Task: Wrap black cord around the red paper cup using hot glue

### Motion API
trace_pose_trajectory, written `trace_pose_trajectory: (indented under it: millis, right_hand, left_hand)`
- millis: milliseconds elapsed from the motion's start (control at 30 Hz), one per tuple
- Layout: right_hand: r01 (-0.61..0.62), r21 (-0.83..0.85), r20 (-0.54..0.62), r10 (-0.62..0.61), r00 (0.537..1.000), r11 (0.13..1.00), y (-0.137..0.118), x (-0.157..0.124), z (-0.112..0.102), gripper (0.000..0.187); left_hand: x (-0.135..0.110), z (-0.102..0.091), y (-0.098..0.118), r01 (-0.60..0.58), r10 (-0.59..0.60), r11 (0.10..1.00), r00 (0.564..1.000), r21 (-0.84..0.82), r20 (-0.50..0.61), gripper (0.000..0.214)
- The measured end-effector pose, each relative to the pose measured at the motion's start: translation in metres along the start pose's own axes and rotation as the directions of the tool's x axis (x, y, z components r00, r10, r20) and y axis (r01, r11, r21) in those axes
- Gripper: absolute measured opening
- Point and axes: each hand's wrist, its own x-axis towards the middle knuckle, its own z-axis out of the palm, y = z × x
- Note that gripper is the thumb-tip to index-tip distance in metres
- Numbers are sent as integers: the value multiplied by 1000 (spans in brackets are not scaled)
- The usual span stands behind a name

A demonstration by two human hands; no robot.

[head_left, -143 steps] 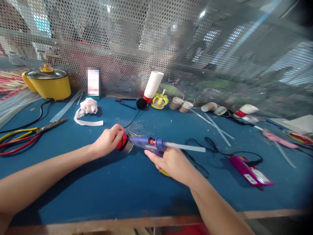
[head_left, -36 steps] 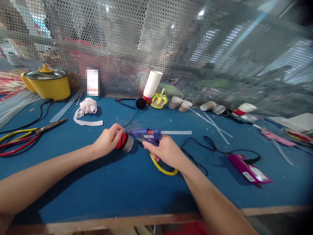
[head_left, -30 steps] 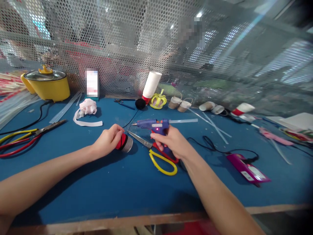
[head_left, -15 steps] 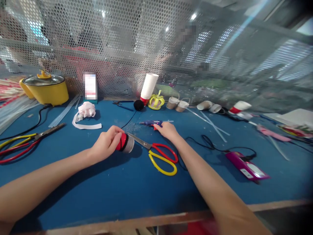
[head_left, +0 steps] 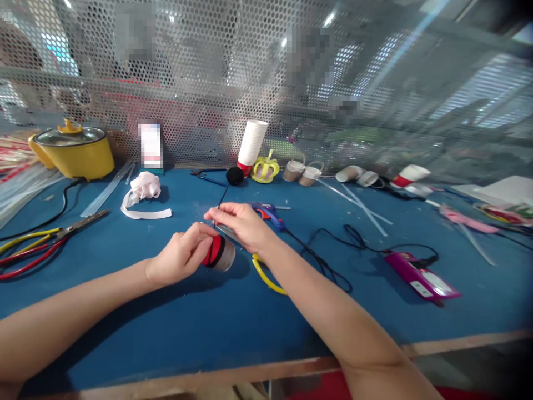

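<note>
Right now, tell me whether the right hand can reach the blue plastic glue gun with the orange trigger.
Probably yes: the blue plastic glue gun lies just beyond the right hand; nothing visible lies on it, though that hand seems to hold the thin black cord.

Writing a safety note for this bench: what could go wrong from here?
1. The scissors lie partly under the right hand; shifting it might nick skin or the cord.
2. The glue gun lies just beyond that hand; if hot, it could burn on contact.
3. The cord runs from the ball toward the red piece in the left hand; a tug might roll the ball.
</note>
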Motion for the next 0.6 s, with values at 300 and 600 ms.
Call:
trace_pose_trajectory:
  millis: [300,600]
  right_hand:
    - [131,-112,-176,-150,973,985,-16,-12,-18,20]
    - [183,-311,-206,-254,945,933,-7,-9,-19,24]
  left_hand:
    - [6,4,-8,323,-334,927,942,-190,-29,21]
    - [1,4,0,221,-231,951,973,-218,-24,15]
